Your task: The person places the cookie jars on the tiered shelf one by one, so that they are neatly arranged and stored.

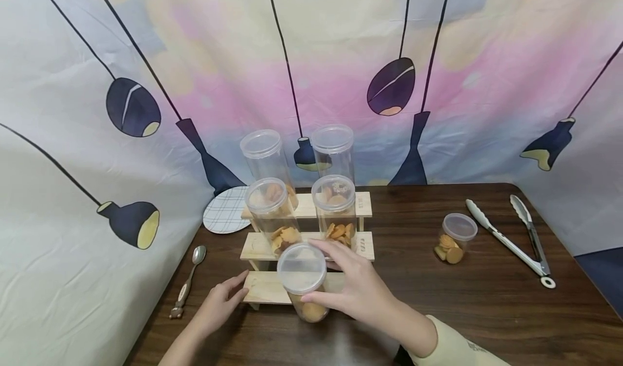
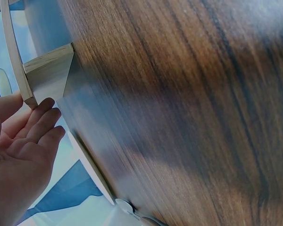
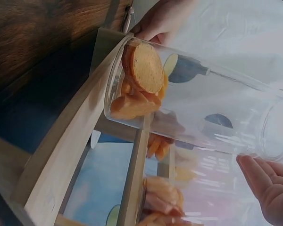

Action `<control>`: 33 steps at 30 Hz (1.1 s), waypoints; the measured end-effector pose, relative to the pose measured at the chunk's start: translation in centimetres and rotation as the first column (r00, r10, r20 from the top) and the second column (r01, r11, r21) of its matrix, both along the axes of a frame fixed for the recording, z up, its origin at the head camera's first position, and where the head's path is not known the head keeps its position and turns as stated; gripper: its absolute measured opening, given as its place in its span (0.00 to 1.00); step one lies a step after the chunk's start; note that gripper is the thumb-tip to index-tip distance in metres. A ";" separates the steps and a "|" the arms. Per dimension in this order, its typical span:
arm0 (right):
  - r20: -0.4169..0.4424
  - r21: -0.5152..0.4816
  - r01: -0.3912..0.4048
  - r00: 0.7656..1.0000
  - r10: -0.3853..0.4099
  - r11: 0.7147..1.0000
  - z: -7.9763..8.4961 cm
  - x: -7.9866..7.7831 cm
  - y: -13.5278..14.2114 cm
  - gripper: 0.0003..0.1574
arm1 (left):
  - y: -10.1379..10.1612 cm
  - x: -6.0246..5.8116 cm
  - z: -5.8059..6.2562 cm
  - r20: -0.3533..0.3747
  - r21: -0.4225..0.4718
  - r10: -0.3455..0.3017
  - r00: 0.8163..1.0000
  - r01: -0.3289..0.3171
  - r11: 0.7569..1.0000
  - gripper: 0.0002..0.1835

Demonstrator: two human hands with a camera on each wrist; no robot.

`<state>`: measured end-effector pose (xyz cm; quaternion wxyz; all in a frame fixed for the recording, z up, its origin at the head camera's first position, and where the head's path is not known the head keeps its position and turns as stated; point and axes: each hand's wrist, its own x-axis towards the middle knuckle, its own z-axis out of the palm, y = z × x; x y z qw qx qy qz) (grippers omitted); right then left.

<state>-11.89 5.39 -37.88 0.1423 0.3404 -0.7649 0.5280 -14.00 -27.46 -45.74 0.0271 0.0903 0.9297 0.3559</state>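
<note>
My right hand (image 1: 357, 279) grips a clear lidded jar (image 1: 302, 268) near its top, thumb in front and fingers behind. Biscuits (image 3: 146, 68) lie at the jar's bottom, which is at the lowest step of a three-step wooden rack (image 1: 265, 287); whether its whole base rests there I cannot tell. With thumb above and fingers below, my left hand (image 1: 221, 304) pinches the left end of that step, as the left wrist view shows. On the middle step stand two lidded jars of biscuits, a left one (image 1: 274, 220) and a right one (image 1: 336, 209).
Two more tall jars, a left one (image 1: 263, 150) and a right one (image 1: 333, 144), stand on the top step. A spoon (image 1: 187, 285) and a checked plate (image 1: 226, 212) lie left. To the right are a small biscuit jar (image 1: 455, 239) and spread tongs (image 1: 511, 247). A printed cloth hangs behind.
</note>
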 end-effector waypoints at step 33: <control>-0.037 -0.009 0.021 0.999 -0.021 1.000 -0.8 -2.6 -5.1 0.53 | -0.2 0.0 -0.3 -0.005 0.019 -0.007 1.000 0.008 1.000 0.23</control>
